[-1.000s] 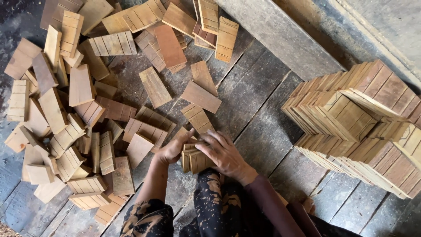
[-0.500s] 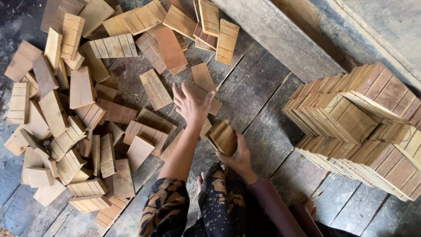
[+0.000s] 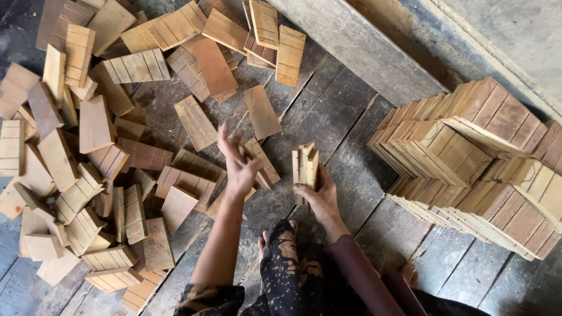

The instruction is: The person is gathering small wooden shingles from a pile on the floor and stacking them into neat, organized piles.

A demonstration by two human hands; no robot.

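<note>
Below us, we sit on a dark plank floor (image 3: 345, 111), looking down at our own two hands. Our right hand (image 3: 319, 196) has its fingers closed around a small bundle of wooden slats (image 3: 305, 167), held upright on edge with its lower end near the floor, seemingly so the pieces stay squared together. Our left hand (image 3: 237, 164) hovers with fingers spread and empty, just above a loose wooden piece (image 3: 262, 161) lying flat beside the bundle. To the left, scattered wooden blocks (image 3: 93, 152) lie at every angle, some overlapping. To the right, well apart from the hands, a neat stack of slats (image 3: 468, 152) stands in tight rows. Our patterned trousers (image 3: 287, 269) and bare toes show at the bottom edge.
</note>
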